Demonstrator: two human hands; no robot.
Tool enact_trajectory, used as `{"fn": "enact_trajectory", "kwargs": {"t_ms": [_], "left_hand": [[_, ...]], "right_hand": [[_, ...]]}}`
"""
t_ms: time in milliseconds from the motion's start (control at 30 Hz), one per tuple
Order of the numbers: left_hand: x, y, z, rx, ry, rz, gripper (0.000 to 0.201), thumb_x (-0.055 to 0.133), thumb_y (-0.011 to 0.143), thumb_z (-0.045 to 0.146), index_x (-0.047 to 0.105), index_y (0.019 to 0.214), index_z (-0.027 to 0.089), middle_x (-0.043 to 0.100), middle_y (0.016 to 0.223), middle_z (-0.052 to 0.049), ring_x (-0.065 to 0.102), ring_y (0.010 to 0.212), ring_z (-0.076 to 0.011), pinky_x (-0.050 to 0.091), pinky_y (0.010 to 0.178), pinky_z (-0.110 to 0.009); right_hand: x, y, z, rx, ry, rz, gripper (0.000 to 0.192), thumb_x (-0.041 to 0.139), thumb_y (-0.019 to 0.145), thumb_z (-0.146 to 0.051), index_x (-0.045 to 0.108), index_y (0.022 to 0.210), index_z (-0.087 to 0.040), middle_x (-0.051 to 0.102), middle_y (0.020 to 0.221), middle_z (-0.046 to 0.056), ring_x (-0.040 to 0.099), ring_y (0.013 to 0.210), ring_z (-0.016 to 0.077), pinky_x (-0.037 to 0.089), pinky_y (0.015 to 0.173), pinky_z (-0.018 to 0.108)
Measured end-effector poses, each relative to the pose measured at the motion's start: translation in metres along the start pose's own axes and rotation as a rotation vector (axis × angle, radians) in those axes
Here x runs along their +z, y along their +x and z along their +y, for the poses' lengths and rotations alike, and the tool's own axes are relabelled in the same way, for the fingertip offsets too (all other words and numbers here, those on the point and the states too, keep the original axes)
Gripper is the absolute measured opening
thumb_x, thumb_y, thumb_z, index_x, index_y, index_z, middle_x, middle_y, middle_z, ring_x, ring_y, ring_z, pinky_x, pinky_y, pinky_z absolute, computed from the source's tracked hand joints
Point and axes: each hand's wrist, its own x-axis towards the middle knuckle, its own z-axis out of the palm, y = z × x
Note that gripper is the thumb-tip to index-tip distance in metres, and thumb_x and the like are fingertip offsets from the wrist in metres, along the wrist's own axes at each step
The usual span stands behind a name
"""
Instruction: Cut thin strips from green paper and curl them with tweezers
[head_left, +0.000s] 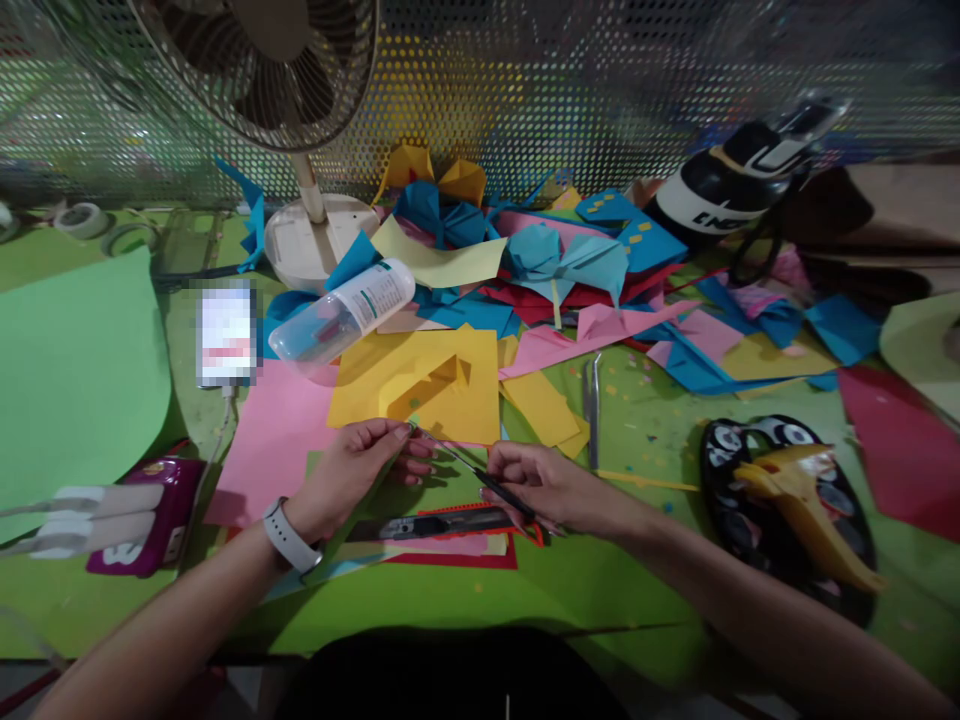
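Note:
My right hand [536, 485] is closed around the dark handle of a slim tool [491, 485] with a thin metal tip. That tip points up and left, toward the fingertips of my left hand [371, 455]. Thumb and forefinger of the left hand pinch a tiny greenish piece [412, 426], too small to make out. Just beyond the fingers, a folded yellow paper strip [431, 385] rests on a yellow sheet [360, 375]. Below both hands lies a utility knife [450, 522] on stacked coloured paper. Metal tweezers [593, 410] lie to the right.
A fan [311, 240] stands at the back, with a clear bottle [345, 310] before it. Folded coloured paper [562, 260] is heaped along the mesh wall. At right are a black drink bottle [720, 185] and a hot glue gun [810, 500]; at left, a phone [226, 333] and plugged chargers [112, 520].

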Motion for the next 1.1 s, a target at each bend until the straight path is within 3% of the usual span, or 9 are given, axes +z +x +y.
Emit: {"fn": "enact_trajectory", "kwargs": {"t_ms": [633, 1100], "left_hand": [[-0.0007, 0.0008, 0.0002, -0.002, 0.020, -0.005, 0.020, 0.059, 0.086, 0.032, 0.066, 0.085, 0.013, 0.069, 0.083, -0.006, 0.063, 0.070, -0.0109, 0.052, 0.065, -0.024], [-0.0036, -0.0016, 0.0009, -0.028, 0.128, -0.001, 0.024, 0.057, 0.088, 0.033, 0.070, 0.090, 0.014, 0.070, 0.083, -0.007, 0.065, 0.068, -0.0114, 0.053, 0.060, -0.021]], "right_hand": [[-0.0017, 0.0004, 0.0051, -0.015, -0.027, -0.027, 0.041, 0.063, 0.077, -0.056, 0.044, 0.076, -0.020, 0.050, 0.052, -0.007, 0.039, 0.042, 0.0041, 0.028, 0.037, 0.015], [0.0008, 0.0040, 0.0060, 0.037, 0.060, 0.047, 0.044, 0.064, 0.073, -0.059, 0.045, 0.075, -0.020, 0.054, 0.046, -0.008, 0.037, 0.032, 0.0032, 0.025, 0.031, 0.015]]}}
